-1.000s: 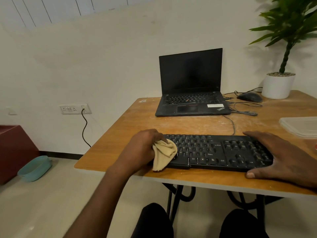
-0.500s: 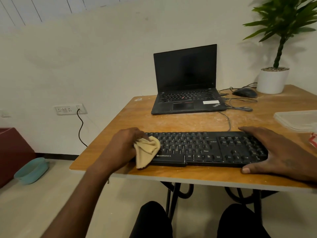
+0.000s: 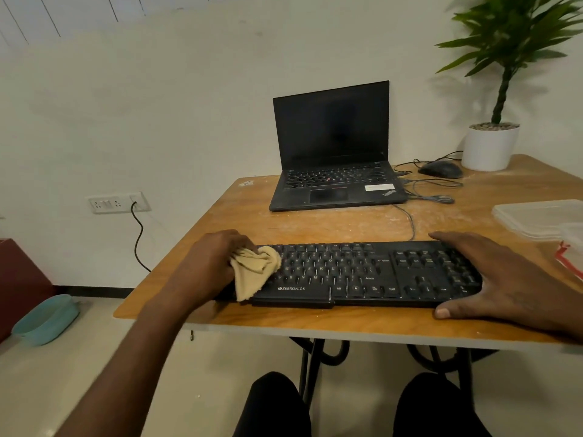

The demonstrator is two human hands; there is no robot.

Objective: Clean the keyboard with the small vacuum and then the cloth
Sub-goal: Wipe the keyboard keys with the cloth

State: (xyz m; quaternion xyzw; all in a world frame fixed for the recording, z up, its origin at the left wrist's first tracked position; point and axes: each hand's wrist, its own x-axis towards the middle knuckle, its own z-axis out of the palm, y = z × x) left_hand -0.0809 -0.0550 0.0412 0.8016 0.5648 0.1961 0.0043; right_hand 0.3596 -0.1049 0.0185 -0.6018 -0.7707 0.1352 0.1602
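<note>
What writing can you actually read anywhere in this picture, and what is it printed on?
"ZEBRONICS": front edge of the black keyboard.
"Alt", "Ctrl", "Shift", "Enter": its keys; the other legends are too blurred.
"ThinkPad": palm rest corner of the laptop.
White sticker on the laptop: print too small to read.

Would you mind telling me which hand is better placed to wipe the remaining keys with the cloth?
Left: the left hand already grips the cloth on the keyboard's left end, while the right hand lies flat, steadying the right end.
</note>
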